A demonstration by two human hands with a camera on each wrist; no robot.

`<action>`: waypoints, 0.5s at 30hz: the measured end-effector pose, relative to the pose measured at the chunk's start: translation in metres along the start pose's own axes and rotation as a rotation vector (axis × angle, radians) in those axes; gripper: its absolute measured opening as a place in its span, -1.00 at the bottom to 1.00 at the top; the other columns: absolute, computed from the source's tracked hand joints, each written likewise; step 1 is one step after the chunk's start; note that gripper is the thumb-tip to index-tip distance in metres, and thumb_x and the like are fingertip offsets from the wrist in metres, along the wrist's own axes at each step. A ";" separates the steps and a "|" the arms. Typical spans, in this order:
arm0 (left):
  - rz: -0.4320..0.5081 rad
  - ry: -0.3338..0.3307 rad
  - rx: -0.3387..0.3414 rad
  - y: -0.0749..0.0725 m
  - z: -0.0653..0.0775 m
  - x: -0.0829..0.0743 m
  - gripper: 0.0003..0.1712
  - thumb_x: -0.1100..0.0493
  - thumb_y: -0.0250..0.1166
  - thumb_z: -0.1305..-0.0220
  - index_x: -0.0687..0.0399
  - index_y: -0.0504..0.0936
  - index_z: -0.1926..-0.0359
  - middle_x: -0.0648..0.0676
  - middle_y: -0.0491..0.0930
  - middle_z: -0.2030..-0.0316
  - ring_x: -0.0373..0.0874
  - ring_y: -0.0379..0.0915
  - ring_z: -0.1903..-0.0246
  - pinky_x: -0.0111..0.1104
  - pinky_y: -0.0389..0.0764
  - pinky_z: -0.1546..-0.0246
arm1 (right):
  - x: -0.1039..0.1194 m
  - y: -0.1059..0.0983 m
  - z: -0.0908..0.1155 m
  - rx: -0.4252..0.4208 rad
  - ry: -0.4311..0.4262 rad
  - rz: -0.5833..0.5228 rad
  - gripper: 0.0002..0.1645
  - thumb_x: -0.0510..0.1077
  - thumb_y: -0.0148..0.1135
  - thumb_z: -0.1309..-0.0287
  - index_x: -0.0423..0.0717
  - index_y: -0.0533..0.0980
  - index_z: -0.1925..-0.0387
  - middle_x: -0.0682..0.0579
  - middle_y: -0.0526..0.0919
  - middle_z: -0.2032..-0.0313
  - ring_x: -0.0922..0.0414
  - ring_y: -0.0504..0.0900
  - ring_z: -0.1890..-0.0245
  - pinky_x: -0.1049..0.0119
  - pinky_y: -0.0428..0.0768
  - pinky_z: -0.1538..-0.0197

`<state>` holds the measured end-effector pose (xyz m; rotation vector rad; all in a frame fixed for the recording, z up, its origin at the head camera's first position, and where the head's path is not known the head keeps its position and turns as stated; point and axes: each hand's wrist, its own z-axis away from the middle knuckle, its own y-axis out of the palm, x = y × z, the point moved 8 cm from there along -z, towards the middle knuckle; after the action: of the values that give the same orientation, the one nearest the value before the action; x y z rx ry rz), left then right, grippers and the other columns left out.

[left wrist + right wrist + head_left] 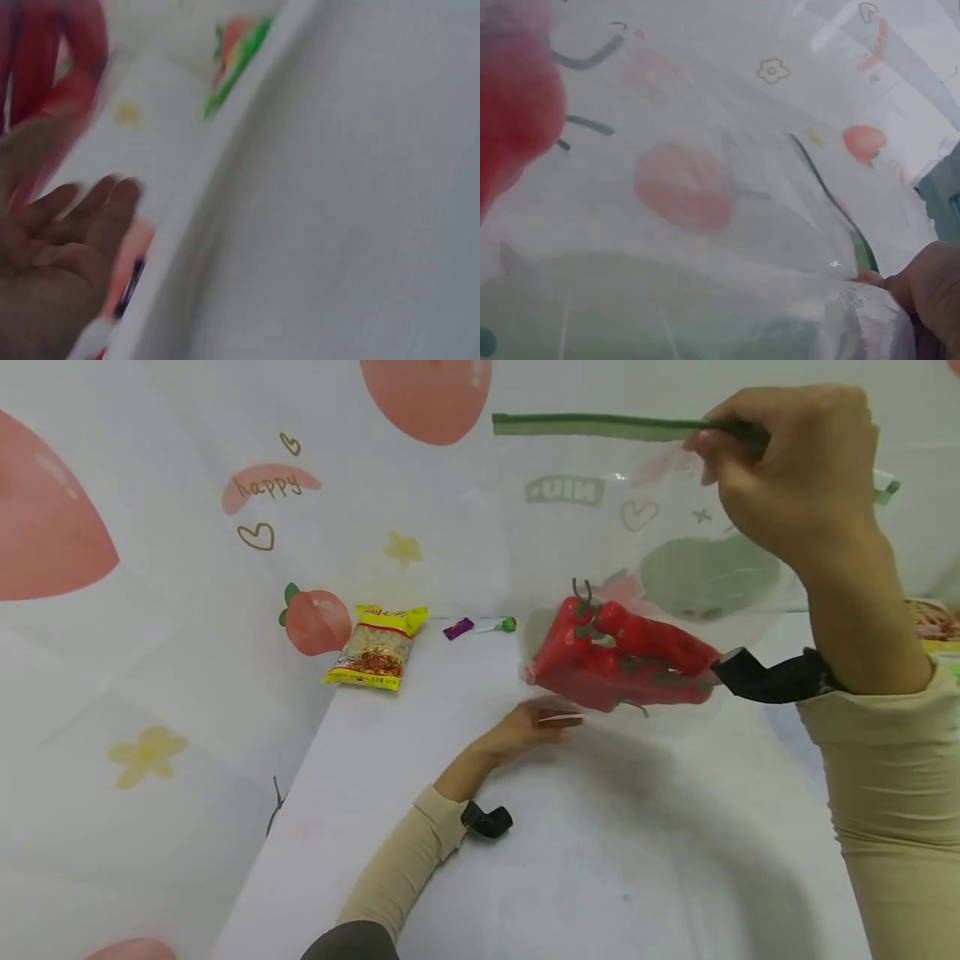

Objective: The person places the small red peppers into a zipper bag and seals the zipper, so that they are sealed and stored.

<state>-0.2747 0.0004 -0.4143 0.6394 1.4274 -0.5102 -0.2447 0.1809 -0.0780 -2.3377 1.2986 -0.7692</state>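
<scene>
My right hand (802, 477) is raised at the upper right and pinches one end of the green top strip (600, 425) of a clear plastic bag (562, 552). Several red chili peppers (585, 664) with green stems lie at the bottom of the hanging bag. In the right wrist view, the thumb and fingers grip the strip at the lower right. Low beside the bag's lower left corner is my left hand (525, 731), with its fingers extended. The left wrist view shows that hand (67, 255) with nothing in its palm and the blurred red peppers (37, 60) above it.
A yellow-ended food packet (378, 647) lies at the table's back left. Near it are a purple-wrapped candy (458, 628) and a green-wrapped lollipop (507, 624). Another package (933, 618) shows partly at the right edge. A printed white curtain (187, 693) hangs behind and to the left.
</scene>
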 end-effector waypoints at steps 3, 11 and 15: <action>0.187 0.103 -0.137 0.010 -0.008 0.001 -0.66 0.48 0.04 -0.23 0.41 0.39 -0.05 0.05 0.59 0.13 -0.15 0.51 0.02 -0.21 0.49 -0.09 | -0.015 -0.007 0.005 -0.059 0.074 -0.054 -0.56 0.00 0.03 -0.23 -0.30 0.64 0.34 0.55 0.45 0.65 0.70 0.22 0.66 0.74 0.24 0.47; 0.241 0.198 -0.616 -0.051 0.017 -0.034 -0.91 0.35 0.11 -0.26 0.27 0.55 0.30 -0.12 0.61 0.59 -0.32 0.54 0.56 -0.52 0.61 0.47 | -0.111 0.003 0.064 0.273 0.433 -0.087 -0.77 -0.10 -0.06 -0.25 -0.07 0.52 0.32 0.61 0.34 0.63 0.55 0.35 0.79 0.60 0.32 0.69; 0.050 0.100 -0.691 -0.082 0.025 -0.045 -0.83 0.28 0.13 -0.25 0.34 0.57 0.27 -0.14 0.56 0.62 -0.35 0.45 0.64 -0.55 0.54 0.59 | -0.164 0.054 0.132 0.653 0.499 -0.137 -0.68 -0.09 -0.02 -0.27 -0.32 0.47 0.24 0.43 0.53 0.64 0.44 0.49 0.68 0.43 0.46 0.59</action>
<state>-0.3155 -0.0786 -0.3772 0.1417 1.5547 0.0720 -0.2697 0.2995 -0.2583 -1.7660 0.8565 -1.6131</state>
